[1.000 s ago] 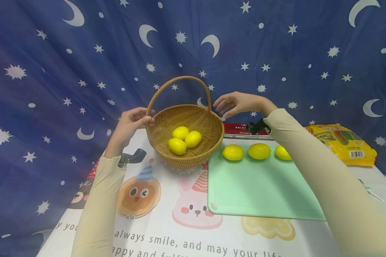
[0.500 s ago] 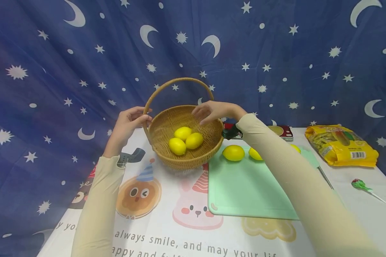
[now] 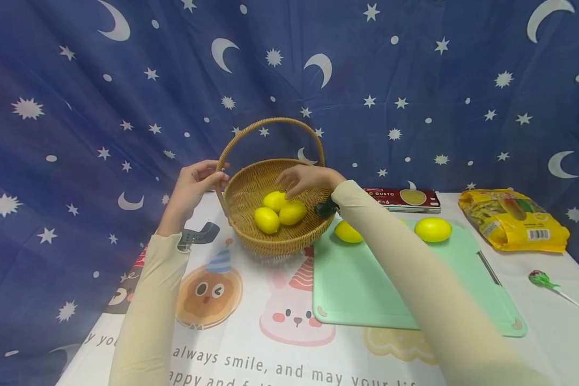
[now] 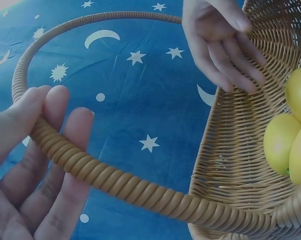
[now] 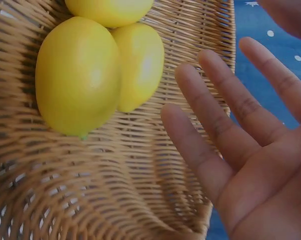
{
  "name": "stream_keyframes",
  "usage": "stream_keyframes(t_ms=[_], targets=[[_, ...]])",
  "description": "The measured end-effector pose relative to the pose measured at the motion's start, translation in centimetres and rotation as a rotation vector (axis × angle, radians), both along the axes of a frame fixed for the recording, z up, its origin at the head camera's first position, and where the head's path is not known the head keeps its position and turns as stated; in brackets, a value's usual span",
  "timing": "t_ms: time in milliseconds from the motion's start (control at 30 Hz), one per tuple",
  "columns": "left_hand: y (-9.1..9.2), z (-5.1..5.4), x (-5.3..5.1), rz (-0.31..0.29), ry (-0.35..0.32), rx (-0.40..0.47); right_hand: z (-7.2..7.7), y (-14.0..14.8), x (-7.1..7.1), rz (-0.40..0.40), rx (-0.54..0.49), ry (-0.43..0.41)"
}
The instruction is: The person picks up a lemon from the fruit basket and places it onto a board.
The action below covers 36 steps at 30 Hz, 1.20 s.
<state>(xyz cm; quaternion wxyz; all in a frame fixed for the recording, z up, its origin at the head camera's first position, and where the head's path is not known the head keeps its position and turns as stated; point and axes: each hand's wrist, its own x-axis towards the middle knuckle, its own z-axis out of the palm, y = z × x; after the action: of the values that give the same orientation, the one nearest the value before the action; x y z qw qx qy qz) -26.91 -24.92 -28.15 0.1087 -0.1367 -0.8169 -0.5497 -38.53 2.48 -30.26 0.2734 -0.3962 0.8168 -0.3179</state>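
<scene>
With thumb and fingers, my left hand (image 3: 192,185) grips the left side of the handle (image 4: 135,189) of a wicker basket (image 3: 275,246). Three yellow lemons (image 3: 267,220) lie together inside the basket. Reaching in over the basket's right side, my right hand (image 3: 311,178) hovers above the lemons. In the right wrist view its fingers (image 5: 230,125) are spread and loosely extended, holding nothing, a small gap from the nearest lemon (image 5: 78,75). The head view does not show its fingertips clearly against the lemons.
A green cutting board (image 3: 366,295) lies right of the basket, with lemons (image 3: 432,229) along its back edge, one mostly hidden by the right sleeve. Behind are dark red boxes (image 3: 412,198). A yellow food packet (image 3: 513,220) and a lollipop (image 3: 542,278) lie farther right.
My right hand has moved left and down, from beside the basket's right handle end to above the lemons inside. The left hand keeps its grip on the handle.
</scene>
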Motion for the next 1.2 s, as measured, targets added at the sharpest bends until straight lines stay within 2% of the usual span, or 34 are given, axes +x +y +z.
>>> stream_keyframes(t_ms=[267, 633, 867, 1000, 1100, 1200], targets=[[0.1, 0.1, -0.1, 0.018, -0.020, -0.002, -1.1, -1.1, -0.4, -0.004, 0.054, 0.005], [0.1, 0.0, -0.2, -0.006, -0.002, 0.034, -2.4, -1.4, -1.0, -0.009, 0.156, -0.016], [0.1, -0.1, -0.2, -0.014, -0.004, 0.034, -3.0, -1.3, -1.1, -0.059, 0.245, -0.002], [0.0, -0.1, -0.1, -0.020, -0.004, 0.044, -3.0, -1.2, -1.1, -0.091, 0.288, -0.028], [0.0, -0.2, -0.2, -0.021, 0.000, 0.044, -3.1, -1.2, -1.1, -0.088, 0.302, -0.032], [0.0, -0.2, -0.2, -0.018, 0.003, 0.040, -3.2, -1.3, -1.1, -0.053, 0.321, 0.012]])
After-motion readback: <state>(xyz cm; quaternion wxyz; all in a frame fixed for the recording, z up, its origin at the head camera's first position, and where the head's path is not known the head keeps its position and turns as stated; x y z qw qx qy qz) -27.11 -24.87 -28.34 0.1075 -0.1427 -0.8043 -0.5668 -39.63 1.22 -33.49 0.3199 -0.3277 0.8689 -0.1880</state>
